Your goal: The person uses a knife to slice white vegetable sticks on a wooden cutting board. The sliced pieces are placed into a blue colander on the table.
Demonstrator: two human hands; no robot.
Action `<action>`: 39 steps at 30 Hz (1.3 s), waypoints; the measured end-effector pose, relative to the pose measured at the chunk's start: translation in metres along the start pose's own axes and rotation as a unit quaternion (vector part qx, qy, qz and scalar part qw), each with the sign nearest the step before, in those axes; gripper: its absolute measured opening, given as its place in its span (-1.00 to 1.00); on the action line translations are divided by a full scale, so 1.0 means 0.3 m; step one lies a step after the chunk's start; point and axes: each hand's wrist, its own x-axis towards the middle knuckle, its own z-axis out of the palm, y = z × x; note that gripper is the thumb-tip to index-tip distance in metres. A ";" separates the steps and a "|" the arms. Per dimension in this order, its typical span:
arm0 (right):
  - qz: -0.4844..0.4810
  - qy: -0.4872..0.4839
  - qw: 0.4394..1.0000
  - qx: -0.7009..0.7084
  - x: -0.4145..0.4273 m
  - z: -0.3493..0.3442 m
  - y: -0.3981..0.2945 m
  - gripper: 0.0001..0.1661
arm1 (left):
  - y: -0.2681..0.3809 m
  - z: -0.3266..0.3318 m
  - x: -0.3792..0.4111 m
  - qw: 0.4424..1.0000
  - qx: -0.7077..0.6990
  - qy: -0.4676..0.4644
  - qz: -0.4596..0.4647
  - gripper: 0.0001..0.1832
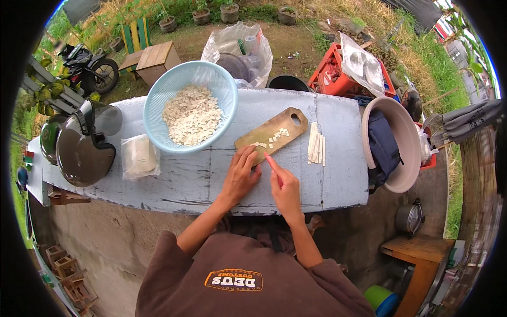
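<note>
A wooden cutting board (273, 132) with a handle hole lies aslant on the table, small pale square pieces (271, 140) scattered along it. My left hand (241, 174) rests with bent fingers over the board's near left end; what lies under the fingertips is hidden. My right hand (286, 189) is closed around a red-handled tool (280, 182), probably a knife, its index finger stretched toward the board's near edge. I cannot make out the blade. Right of the board lies a bundle of pale thin strips (316, 146). A light-blue plastic colander (192, 144) beyond my left hand holds a heap of similar pieces.
On the left of the grey-white table (182, 178) are a clear plastic packet (141, 156) and a brown helmet (85, 146). A pinkish basin (400, 146) with dark-blue cloth stands at the right end. Beyond the far edge are a red crate (330, 71) and a clear plastic bag (257, 51).
</note>
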 end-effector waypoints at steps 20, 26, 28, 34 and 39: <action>-0.002 -0.012 1.000 -0.006 -0.016 -0.015 -0.004 -0.41 | -0.002 0.010 -0.009 0.998 -0.051 0.035 -0.029 -0.40; -0.034 -0.001 0.999 0.010 0.040 0.064 0.014 -0.42 | 0.003 -0.006 -0.005 0.999 -0.037 0.025 -0.029 -0.34; -0.036 0.002 0.999 -0.002 0.035 0.073 0.024 -0.41 | 0.004 -0.003 -0.008 0.999 -0.034 0.031 -0.029 -0.35; -0.023 -0.004 0.999 0.024 -0.015 0.034 0.005 -0.40 | -0.002 -0.006 -0.014 0.998 -0.041 0.024 -0.036 -0.36; 0.010 -0.017 1.000 0.001 -0.029 0.011 -0.013 -0.41 | -0.011 0.002 -0.017 0.998 -0.039 0.027 -0.029 -0.33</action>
